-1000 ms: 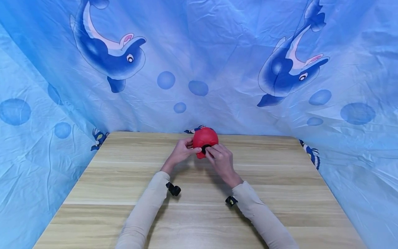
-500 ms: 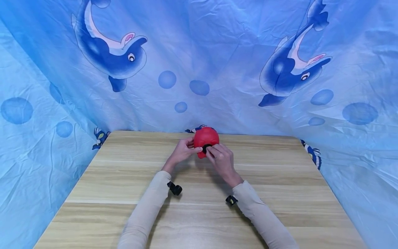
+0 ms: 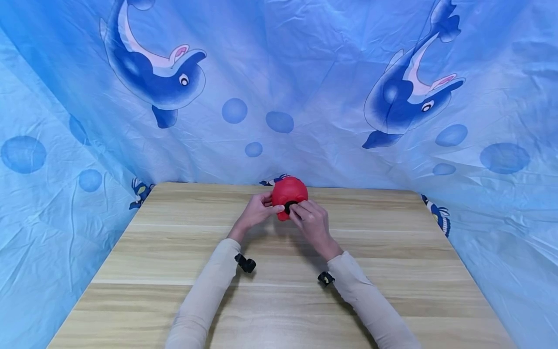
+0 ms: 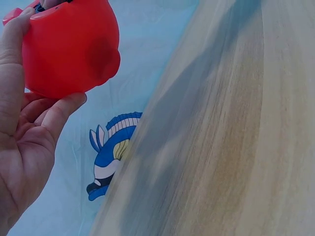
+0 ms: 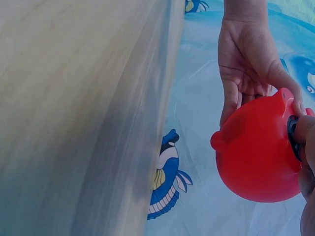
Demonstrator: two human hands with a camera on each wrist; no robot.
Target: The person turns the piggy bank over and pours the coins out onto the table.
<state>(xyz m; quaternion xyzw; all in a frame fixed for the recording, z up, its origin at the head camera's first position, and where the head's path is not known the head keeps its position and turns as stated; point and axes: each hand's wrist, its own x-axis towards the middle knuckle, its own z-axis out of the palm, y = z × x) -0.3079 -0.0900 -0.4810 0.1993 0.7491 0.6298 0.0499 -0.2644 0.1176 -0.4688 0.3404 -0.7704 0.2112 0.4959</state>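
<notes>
Both hands hold a glossy red piggy bank [image 3: 289, 187] up over the far edge of the table. It is round, with small stubby knobs, and its side with a black round plug [image 3: 287, 207] is turned towards me. My left hand [image 3: 256, 212] grips it from the left; its thumb lies beside the plug, and its other fingers support the body [image 4: 71, 54] in the left wrist view. The fingers of my right hand [image 3: 313, 223] pinch at the plug and cover part of it. In the right wrist view the plug's dark edge [image 5: 294, 136] shows beside those fingers.
The wooden table [image 3: 279, 310] spreads out below both forearms. Behind it hangs a blue curtain [image 3: 314, 145] printed with dolphins and bubbles, close to the table's back edge. A small black camera [image 3: 246, 264] sits on the left wrist, another camera [image 3: 325, 278] on the right.
</notes>
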